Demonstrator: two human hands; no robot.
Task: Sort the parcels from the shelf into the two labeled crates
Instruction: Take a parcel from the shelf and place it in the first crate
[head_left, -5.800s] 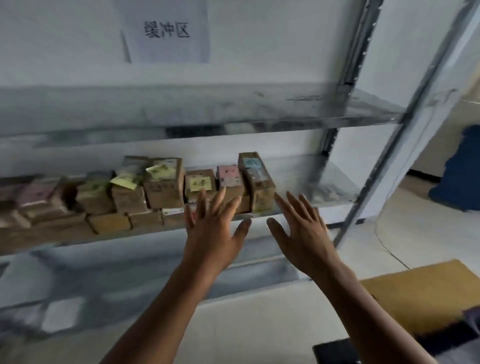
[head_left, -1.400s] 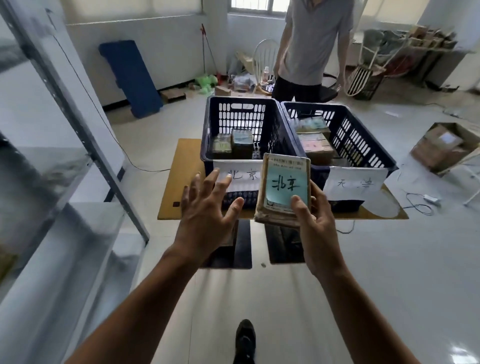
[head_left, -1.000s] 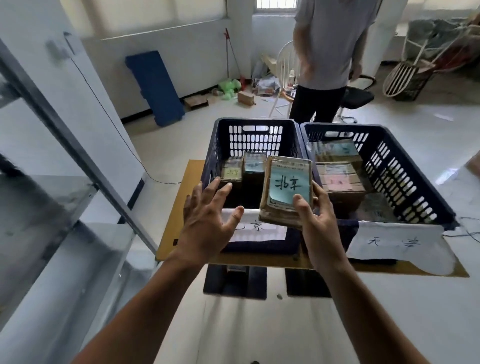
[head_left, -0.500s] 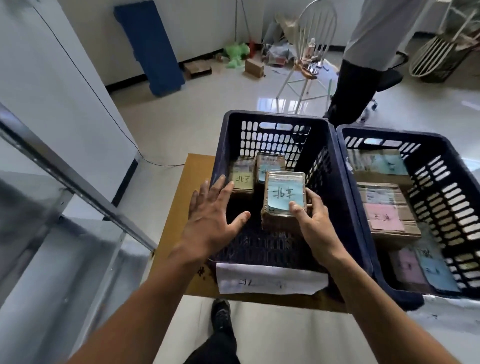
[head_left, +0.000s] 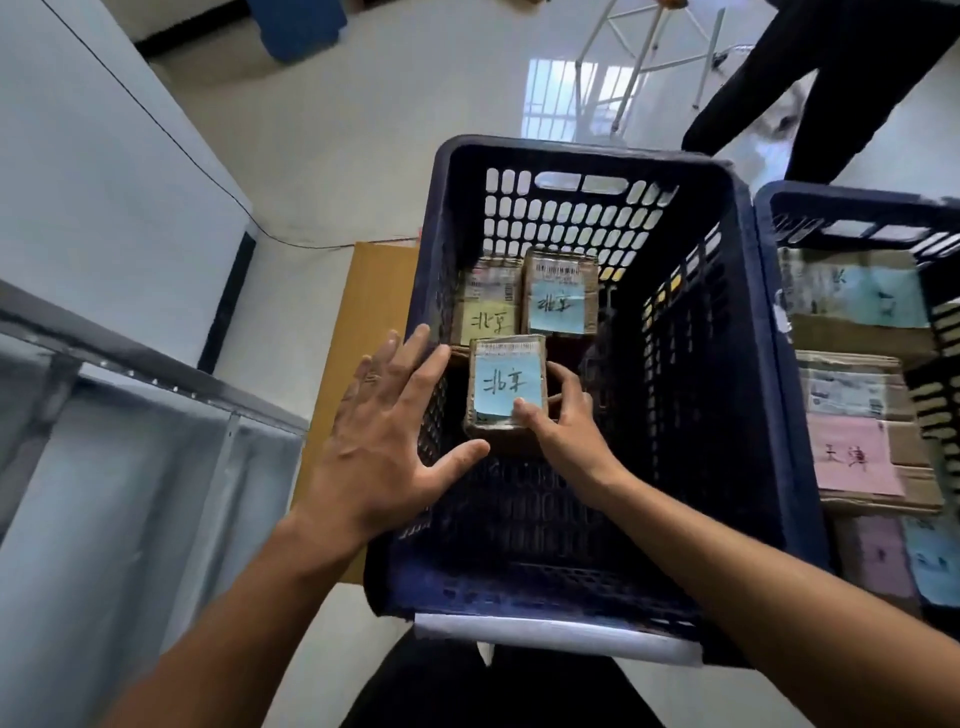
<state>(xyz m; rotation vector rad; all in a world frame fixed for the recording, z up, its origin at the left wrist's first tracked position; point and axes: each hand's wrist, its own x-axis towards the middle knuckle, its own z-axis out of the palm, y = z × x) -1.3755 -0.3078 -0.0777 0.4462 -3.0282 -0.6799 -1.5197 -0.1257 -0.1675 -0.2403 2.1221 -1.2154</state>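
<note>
1. Looked like a small taped cardboard parcel (head_left: 506, 387) with a blue note on top; judged stiff, fairly light and a little slick on the tape.
2. Best taken across the two long sides or at the near end, clear of the loose note.
3. Sat low inside the left crate (head_left: 727, 338), just in front of the yellow-note parcel (head_left: 488, 312) and the far blue-note parcel (head_left: 560, 296); could not tell whether already set down.
4. Gripped by the right hand (head_left: 566, 431) at the near right corner, thumb on the top face, fingers curled round the side.
5. Kept company by the left hand (head_left: 384, 447), spread flat over the crate's left wall, holding nothing.
</note>
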